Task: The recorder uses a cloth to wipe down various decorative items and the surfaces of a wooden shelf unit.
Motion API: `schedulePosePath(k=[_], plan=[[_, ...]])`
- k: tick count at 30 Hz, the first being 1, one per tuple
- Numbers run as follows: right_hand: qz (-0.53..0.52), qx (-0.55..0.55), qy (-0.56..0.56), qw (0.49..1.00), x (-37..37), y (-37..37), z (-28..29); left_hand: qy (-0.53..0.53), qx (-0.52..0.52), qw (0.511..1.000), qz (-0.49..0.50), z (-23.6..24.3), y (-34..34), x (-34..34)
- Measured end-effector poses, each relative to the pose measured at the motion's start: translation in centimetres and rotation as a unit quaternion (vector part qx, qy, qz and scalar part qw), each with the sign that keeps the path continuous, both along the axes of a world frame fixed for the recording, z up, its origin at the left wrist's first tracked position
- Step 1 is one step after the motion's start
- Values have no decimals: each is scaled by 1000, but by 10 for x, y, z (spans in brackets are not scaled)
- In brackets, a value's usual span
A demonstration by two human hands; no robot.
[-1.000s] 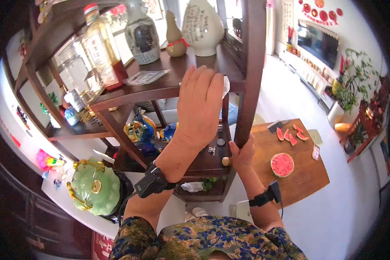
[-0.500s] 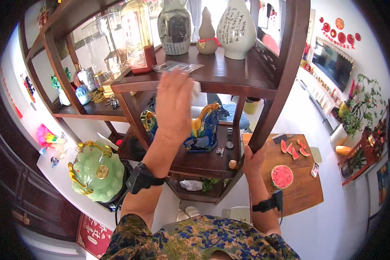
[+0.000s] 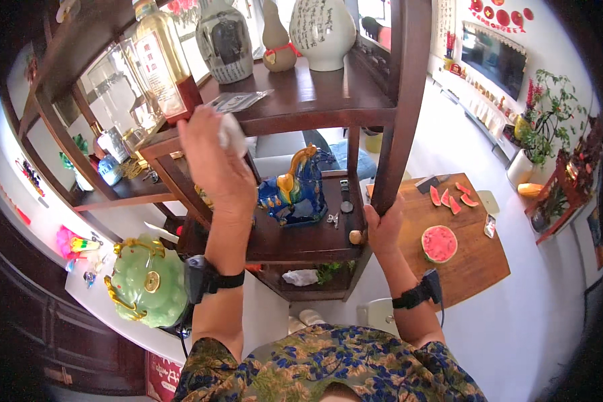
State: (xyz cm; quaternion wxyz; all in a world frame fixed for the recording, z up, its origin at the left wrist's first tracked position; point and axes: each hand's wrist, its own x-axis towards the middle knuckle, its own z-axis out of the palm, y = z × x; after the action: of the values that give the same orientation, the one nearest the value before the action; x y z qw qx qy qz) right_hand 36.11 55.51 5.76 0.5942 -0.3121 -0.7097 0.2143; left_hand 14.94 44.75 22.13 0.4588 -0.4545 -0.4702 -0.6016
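Observation:
My left hand (image 3: 216, 164) is raised to the front edge of the upper shelf (image 3: 315, 114), closed round a crumpled white cloth (image 3: 233, 136) that shows beside its fingers. Just behind it a flat clear plastic packet (image 3: 238, 100) lies on the shelf, next to a tall bottle (image 3: 159, 63) with a red base. My right hand (image 3: 384, 226) grips the dark wooden post (image 3: 403, 127) at the shelf's right side. Between my arms, on the lower shelf, stands a blue and yellow horse figurine (image 3: 293, 191).
A grey vase (image 3: 224, 43), a gourd (image 3: 279, 40) and a white vase (image 3: 323, 33) stand on the upper shelf. A watch (image 3: 345, 194) lies below. At left sits a green ornament (image 3: 147, 285); at right, a wooden table (image 3: 465, 268) bears cut watermelon (image 3: 439, 244).
My left hand has moved left along the shelf edge with the cloth. My right hand stays on the post. The whole view has shifted slightly.

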Motion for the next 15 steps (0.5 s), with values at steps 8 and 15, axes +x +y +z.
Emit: schedulePosePath(k=[8,15], plan=[[-36,2,-4,999,-2,6,-8,214,-163,963,27,22,26,66],[-23,32,5,999,-2,1,6,220,-186,957,-47,32,54,115]])
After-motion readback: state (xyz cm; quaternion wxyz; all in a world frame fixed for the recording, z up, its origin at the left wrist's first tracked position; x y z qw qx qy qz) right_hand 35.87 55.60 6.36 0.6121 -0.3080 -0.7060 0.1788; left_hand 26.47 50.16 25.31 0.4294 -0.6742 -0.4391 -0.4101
